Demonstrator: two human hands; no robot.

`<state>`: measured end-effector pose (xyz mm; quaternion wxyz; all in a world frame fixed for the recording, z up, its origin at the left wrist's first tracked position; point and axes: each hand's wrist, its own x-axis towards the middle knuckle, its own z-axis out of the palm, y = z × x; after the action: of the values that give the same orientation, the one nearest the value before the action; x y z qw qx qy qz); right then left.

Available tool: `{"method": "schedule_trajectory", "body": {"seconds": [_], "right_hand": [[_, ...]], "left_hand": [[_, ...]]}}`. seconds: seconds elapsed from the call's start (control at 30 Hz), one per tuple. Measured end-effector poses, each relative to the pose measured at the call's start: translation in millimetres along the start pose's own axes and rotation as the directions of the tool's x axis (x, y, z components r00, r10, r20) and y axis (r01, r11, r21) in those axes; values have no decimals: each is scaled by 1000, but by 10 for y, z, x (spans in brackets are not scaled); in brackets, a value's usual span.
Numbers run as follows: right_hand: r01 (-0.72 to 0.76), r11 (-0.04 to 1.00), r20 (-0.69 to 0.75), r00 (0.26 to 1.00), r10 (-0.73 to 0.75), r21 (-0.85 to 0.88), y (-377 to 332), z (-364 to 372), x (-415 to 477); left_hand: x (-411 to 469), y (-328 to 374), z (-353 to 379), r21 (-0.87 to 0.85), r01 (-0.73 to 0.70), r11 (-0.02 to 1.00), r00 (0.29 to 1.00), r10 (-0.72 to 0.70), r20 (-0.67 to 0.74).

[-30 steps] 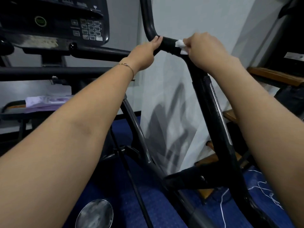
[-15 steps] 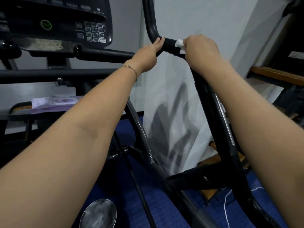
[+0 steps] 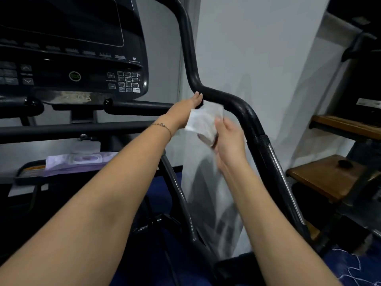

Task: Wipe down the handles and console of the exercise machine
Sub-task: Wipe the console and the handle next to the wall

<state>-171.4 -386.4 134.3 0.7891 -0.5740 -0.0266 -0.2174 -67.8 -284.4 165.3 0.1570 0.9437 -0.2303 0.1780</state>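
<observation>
Here there were two hands, one wipe, one handle and one console. The left hand [image 3: 184, 113] reached up and forward with its wrist straight, its fingertips [image 3: 198, 95] touching the bend of the black handle [image 3: 243, 108]. The wipe hid its thumb, so I could not tell whether it gripped the bar or only rested there. The right hand [image 3: 226, 141], blurred, was lower and just to the right of the left hand, palm turned inward, pinching the white wipe [image 3: 204, 120]. The wipe was spread out flat just under the handle. Half a second before, the right hand had pressed the bunched wipe onto the handle beside the left hand. Now it had come off the bar and dropped below it, while the left hand stayed at the same bend. The console [image 3: 82, 58] stood up and to the left of the left hand.
</observation>
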Motion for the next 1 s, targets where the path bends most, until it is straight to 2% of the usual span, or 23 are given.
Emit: {"method": "schedule_trajectory", "body": {"seconds": [0.03,0.07,0.1,0.13,0.2,0.27,0.37,0.53,0.6,0.73,0.9,1.0], "right_hand": [[-285,895,-2,953,304,343,88,18,35],[-413,710,47,880,473,571,181,5,73],[-425,572,68,839,540,701,246,-13,125],[-395,509,48,823,566,765,287,-31,185],[-333,496,-11,822,569,802,315,-49,323],[-284,519,-31,856,515,806,291,-29,493],[-263,541,53,927,372,799,223,105,704],[-228,560,62,952,299,797,123,221,872],[-243,507,98,950,296,827,92,147,776],[-267,322,151,928,342,908,90,115,688],[-267,314,121,902,414,911,5,136,729],[-255,233,151,910,386,938,10,70,673]], "left_hand": [[-4,-17,-39,-12,4,1000,1000,-4,9],[-9,-30,-72,-19,10,1000,1000,-10,13],[-11,-38,-100,-18,10,1000,1000,-9,18],[-16,-46,-124,-18,5,1000,1000,-4,23],[-12,-66,-146,-24,-4,1000,999,5,32],[2,-79,-146,-8,-7,1000,999,7,32],[24,-77,-105,47,-20,999,999,19,28],[35,-109,-59,83,-43,996,999,40,31],[25,-103,-67,92,-45,995,999,43,26],[26,-119,-61,110,-46,993,998,42,38],[6,-93,-94,87,-20,996,999,17,34],[-30,-59,-105,115,-36,993,999,32,37]]}}
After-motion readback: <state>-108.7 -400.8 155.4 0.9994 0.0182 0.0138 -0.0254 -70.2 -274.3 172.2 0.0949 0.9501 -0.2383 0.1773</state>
